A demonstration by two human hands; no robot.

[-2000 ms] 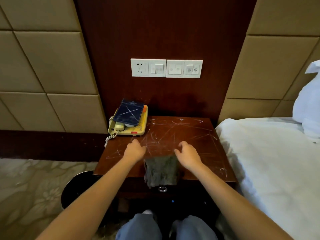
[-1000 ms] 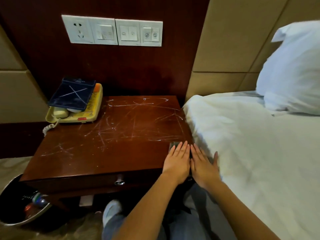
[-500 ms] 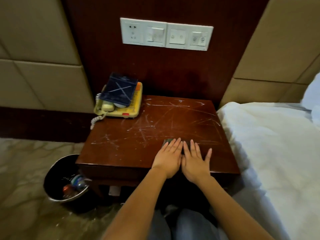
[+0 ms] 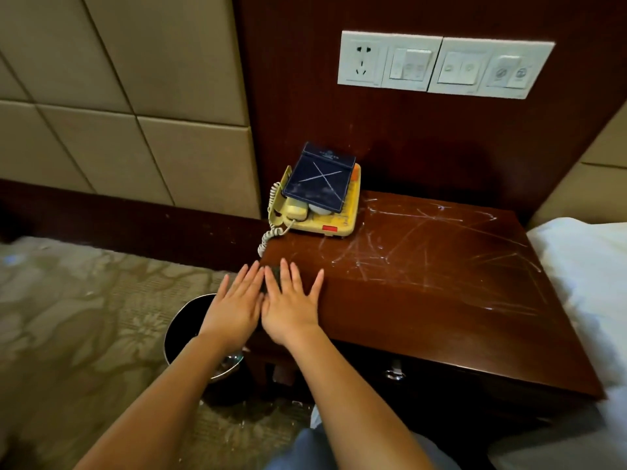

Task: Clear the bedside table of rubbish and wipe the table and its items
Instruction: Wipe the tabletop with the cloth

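Bedside table (image 4: 441, 300), glossy red-brown top, white streaks across it

Two hands (image 4: 234, 308), one cloth (image 4: 275, 274), one telephone (image 4: 322, 220), one folder (image 4: 319, 179) — one table (image 4: 441, 300), one bin (image 4: 181, 322).

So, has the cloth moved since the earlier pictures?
Yes, the cloth slid left across the table, from its right edge to the telephone side.
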